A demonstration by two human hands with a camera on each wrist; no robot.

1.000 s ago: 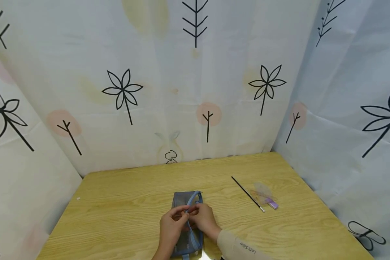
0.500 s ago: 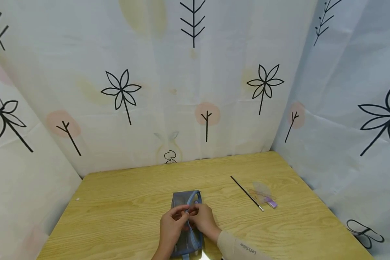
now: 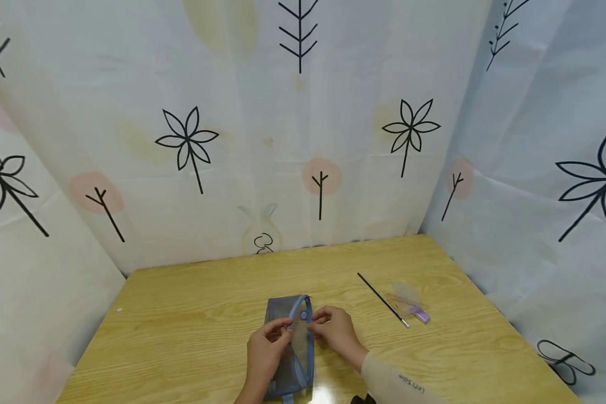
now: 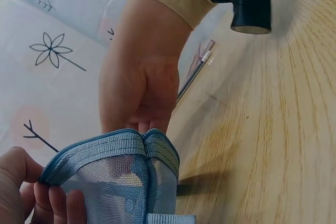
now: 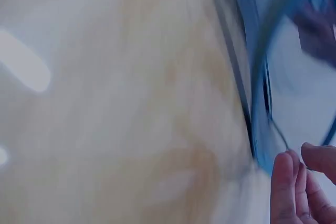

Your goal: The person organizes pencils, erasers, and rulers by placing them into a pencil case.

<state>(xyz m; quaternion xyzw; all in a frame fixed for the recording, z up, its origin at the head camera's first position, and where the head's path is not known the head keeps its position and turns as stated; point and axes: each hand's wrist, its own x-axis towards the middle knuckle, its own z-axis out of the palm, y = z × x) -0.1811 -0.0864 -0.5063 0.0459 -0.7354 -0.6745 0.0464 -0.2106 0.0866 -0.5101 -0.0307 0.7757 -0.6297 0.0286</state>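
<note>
A yellow wood-grain table [image 3: 182, 336] is enclosed by white sheeting [image 3: 242, 112] printed with black line-drawn plants and faint pink and yellow patches; a bright glare lies near its front edge. A beige sleeve [image 3: 396, 379] carries dark lettering that reads "Let's Slim". The blue-grey mesh pouch with blue trim [image 3: 300, 345] sits on the table, front and centre, its mouth parted. The left hand [image 3: 265, 350] pinches its left rim; the right hand [image 3: 338, 331] has its fingertips at the opposite rim, though whether they grip it cannot be told. A second ago both hands met at the trim; now the right one has moved rightward and the mouth gapes wider. A slim black rod with a silvery end [image 3: 384, 300] lies to the right.
</note>
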